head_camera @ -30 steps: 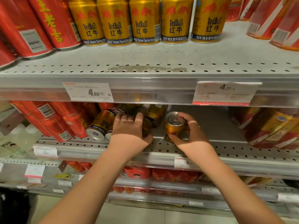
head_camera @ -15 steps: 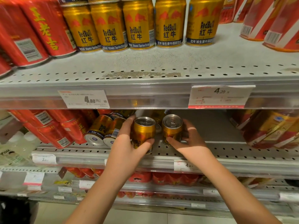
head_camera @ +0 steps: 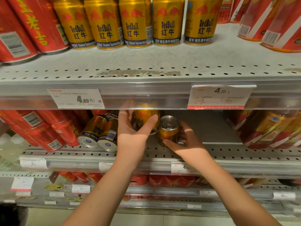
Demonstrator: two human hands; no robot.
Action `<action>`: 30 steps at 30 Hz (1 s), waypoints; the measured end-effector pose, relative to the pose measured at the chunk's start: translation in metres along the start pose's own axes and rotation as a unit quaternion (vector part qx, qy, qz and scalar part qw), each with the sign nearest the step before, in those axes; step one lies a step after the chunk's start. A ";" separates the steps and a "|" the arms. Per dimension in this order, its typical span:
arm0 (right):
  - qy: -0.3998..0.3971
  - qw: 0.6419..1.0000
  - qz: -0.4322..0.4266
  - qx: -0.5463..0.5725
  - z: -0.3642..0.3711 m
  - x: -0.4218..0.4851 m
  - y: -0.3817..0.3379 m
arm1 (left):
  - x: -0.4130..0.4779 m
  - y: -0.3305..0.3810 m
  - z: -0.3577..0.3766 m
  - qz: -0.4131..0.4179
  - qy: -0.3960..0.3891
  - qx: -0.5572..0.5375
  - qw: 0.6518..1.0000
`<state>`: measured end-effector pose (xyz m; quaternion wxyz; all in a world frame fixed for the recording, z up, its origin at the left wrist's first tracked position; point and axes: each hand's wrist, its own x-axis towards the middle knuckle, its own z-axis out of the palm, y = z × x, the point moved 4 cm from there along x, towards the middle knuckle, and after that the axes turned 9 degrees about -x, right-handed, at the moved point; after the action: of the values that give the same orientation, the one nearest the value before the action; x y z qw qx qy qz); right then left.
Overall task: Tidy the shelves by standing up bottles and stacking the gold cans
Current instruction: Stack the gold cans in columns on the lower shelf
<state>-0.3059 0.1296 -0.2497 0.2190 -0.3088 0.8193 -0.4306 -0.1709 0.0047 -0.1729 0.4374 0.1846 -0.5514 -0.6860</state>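
Observation:
On the middle shelf (head_camera: 211,152) my left hand (head_camera: 132,132) grips a gold can (head_camera: 145,119), lifted off the shelf, its top hidden behind the upper shelf's price rail. Just to its right stands an upright gold can (head_camera: 168,132) with its silver top showing; my right hand (head_camera: 187,144) holds it from the right, thumb on its front. Two gold cans (head_camera: 99,134) lie on their sides to the left, bottoms facing me.
Red cans (head_camera: 42,134) lie tipped at the left of the middle shelf, and gold-and-red packs (head_camera: 270,129) lean at its right. The upper shelf (head_camera: 146,62) carries a row of upright gold cans (head_camera: 136,23) between red cans. Pale bottles (head_camera: 11,147) sit far left.
My left hand picked a gold can from the lying pile, stood it upright, then raised it higher beside the standing can. My right hand stayed on the standing can.

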 end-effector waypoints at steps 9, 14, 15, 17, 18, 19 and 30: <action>0.006 1.000 -0.010 0.020 -0.001 0.000 0.002 | 0.008 -0.002 0.028 -0.018 -0.008 0.036 0.999; 0.005 1.000 -0.009 0.028 -0.002 0.001 0.001 | 0.008 -0.013 0.045 -0.062 -0.056 0.094 0.992; 0.005 0.999 -0.011 0.031 -0.002 0.002 0.001 | 0.008 -0.014 0.047 -0.063 -0.064 0.107 0.990; 0.007 0.999 -0.010 0.034 -0.003 0.003 0.002 | 0.007 -0.015 0.049 -0.064 -0.076 0.125 0.987; 0.010 0.999 -0.009 0.033 -0.004 0.002 0.002 | 0.008 -0.015 0.049 -0.066 -0.085 0.135 0.985; 0.016 0.999 -0.009 0.030 -0.005 0.002 0.004 | 0.009 -0.016 0.048 -0.069 -0.098 0.148 0.982; 0.062 0.998 0.001 0.009 -0.053 0.008 0.032 | 0.014 -0.045 0.080 -0.102 -0.189 0.276 0.937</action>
<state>-0.3546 0.1686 -0.2490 0.1710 -0.2783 0.8280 -0.4558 -0.2556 0.0411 -0.1854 0.1848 0.2204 -0.7697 -0.5700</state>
